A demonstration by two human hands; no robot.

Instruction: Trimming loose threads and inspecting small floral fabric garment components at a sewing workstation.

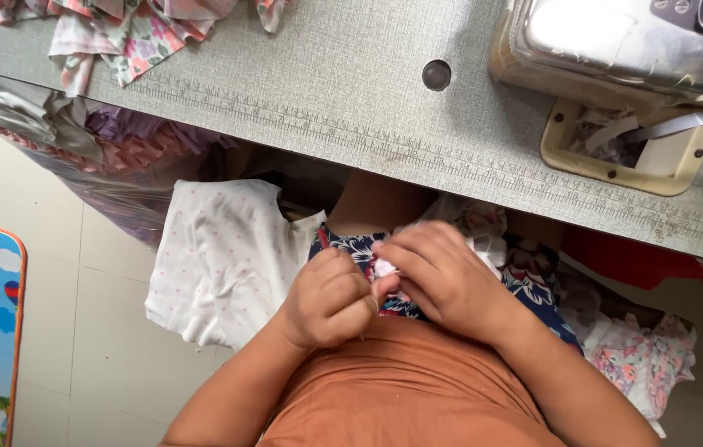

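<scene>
My left hand (327, 300) and my right hand (442, 277) meet over my lap, just below the sewing table's edge. Both pinch a small piece of white and pink fabric (386, 269) between the fingertips. Under the hands lies dark blue floral cloth (534, 290) across my lap. Most of the small piece is hidden by my fingers.
A grey sewing table (327, 91) with a printed ruler along its edge spans the top; a sewing machine (616, 37) stands at the right. Floral fabric (120, 33) lies at the table's far left. A white dotted garment (219, 257) hangs left of my lap; floral scraps (641, 360) lie right.
</scene>
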